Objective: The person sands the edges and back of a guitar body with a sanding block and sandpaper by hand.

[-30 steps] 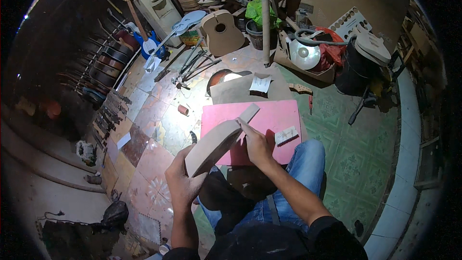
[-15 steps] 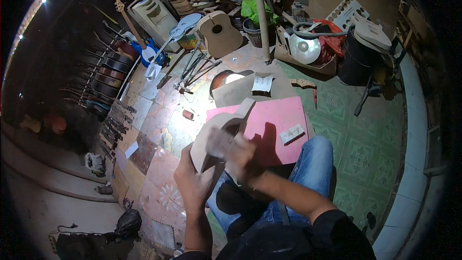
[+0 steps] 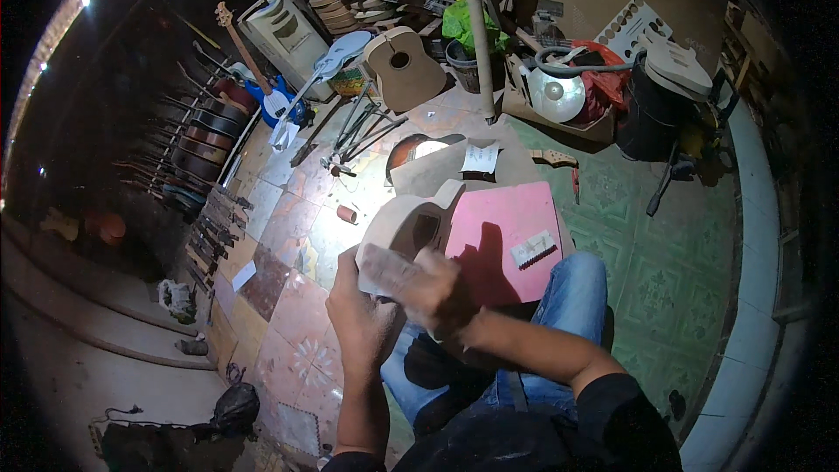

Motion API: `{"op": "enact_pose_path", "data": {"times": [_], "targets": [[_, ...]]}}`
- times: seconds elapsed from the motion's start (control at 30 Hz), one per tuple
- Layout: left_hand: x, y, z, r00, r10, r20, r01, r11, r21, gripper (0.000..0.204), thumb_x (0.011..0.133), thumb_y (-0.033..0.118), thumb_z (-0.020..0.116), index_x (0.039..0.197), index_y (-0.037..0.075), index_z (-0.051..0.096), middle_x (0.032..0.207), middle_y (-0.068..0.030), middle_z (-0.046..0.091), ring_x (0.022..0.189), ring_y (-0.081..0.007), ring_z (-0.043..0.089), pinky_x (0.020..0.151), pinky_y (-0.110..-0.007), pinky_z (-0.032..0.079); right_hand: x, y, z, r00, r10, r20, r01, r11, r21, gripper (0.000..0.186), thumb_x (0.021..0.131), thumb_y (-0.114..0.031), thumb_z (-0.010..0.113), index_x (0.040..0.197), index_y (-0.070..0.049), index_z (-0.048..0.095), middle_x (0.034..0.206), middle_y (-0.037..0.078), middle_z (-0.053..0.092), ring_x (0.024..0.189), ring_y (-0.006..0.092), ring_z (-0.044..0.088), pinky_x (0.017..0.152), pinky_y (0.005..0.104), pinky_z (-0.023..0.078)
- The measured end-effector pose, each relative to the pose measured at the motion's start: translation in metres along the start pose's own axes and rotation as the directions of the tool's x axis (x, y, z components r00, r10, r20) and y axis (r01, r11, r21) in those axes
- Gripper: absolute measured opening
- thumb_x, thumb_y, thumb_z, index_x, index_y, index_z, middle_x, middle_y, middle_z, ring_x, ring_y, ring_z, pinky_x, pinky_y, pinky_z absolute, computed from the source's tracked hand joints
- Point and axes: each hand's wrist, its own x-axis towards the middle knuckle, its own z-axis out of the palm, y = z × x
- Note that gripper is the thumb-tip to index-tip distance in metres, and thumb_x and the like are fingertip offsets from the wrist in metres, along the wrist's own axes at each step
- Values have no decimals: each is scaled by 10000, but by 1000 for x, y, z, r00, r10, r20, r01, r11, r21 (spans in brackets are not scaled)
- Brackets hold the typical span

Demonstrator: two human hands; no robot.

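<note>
In my left hand (image 3: 351, 306) is an unfinished pale wooden guitar body (image 3: 395, 220), gripped by its near left edge and tilted above my lap. A dark cavity shows in its face. My right hand (image 3: 441, 295) is closed round a pale sanding block (image 3: 386, 269), which lies across the near end of the body. Motion blurs the block and the right fingers. Just beyond my lap lies a pink board (image 3: 524, 218), with a small white card-like piece with a dark toothed edge (image 3: 534, 250) on it.
A reddish-brown roll (image 3: 347, 214) lies on the tiles to the left. Beyond the pink board are a brown sheet (image 3: 428, 177) and a guitar neck piece (image 3: 554, 157). Guitars stand racked (image 3: 205, 127) at far left; a black bin (image 3: 647, 127) stands at far right.
My right hand and the sanding block have moved slightly left and toward me over the guitar body. The body has tilted, showing more of its face and cavity.
</note>
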Motion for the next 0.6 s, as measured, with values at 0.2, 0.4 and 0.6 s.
{"op": "enact_pose_path", "data": {"times": [0.2, 0.4, 0.6], "targets": [[8, 4, 5, 999, -18, 32, 18, 999, -27, 514, 776, 102, 701, 1264, 27, 556, 1042, -292, 705, 1012, -469, 701, 865, -474, 551, 2, 25, 11, 983, 88, -160, -93, 995, -23, 547, 852, -24, 584, 1371, -164, 689, 1378, 99, 685, 644, 235, 503, 637, 364, 481], [7, -8, 3, 999, 21, 32, -23, 997, 71, 507, 783, 126, 696, 1258, 29, 548, 1039, -300, 703, 1015, -479, 694, 866, -488, 547, 15, 49, 19, 957, 200, -209, -204, 979, 0, 541, 890, -30, 570, 1426, -73, 625, 1448, 147, 624, 770, 300, 660, 697, 382, 531], [9, 0, 7, 999, 48, 1, -48, 999, 11, 482, 802, 162, 707, 1238, 31, 552, 1017, -298, 708, 988, -496, 691, 835, -497, 549, 13, 27, 9, 982, 94, -165, -85, 994, 62, 615, 798, 53, 578, 1376, -132, 680, 1429, 86, 653, 676, 239, 533, 685, 390, 504]]}}
